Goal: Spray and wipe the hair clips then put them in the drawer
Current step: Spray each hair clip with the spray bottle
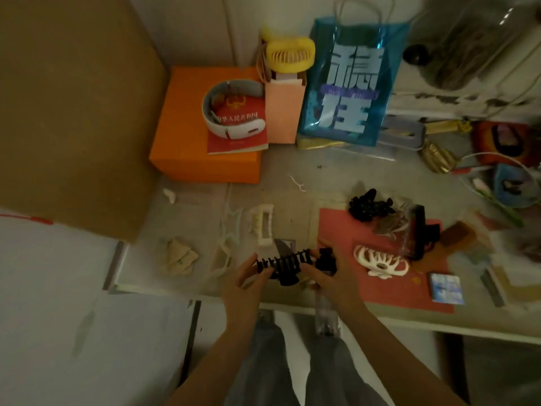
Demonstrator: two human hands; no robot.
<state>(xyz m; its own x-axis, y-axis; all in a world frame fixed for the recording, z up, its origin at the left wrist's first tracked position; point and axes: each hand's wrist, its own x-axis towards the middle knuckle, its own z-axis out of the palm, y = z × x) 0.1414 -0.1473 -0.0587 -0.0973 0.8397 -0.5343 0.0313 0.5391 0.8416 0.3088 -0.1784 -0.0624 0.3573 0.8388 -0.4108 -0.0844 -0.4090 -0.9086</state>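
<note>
While the black toothed claw clip [282, 264] hangs above the desk's near edge, the left hand [247, 284] pinches its left end and the right hand [330, 281] grips a clear spray bottle [325, 306] with a black nozzle. A cream openwork clip [380, 260] lies on the red mat [345, 230]; a cream rectangular clip [263, 227] lies on the grey desk [292, 171].

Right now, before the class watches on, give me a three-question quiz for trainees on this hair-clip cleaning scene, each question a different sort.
1. True or false: the left hand grips the black hair clip.
2. Which does the right hand hold? A) yellow fan B) spray bottle C) red booklet
3. Fill in: the white claw clip lies on a ____ mat.

Key: 1 true; 2 B; 3 red.
</note>
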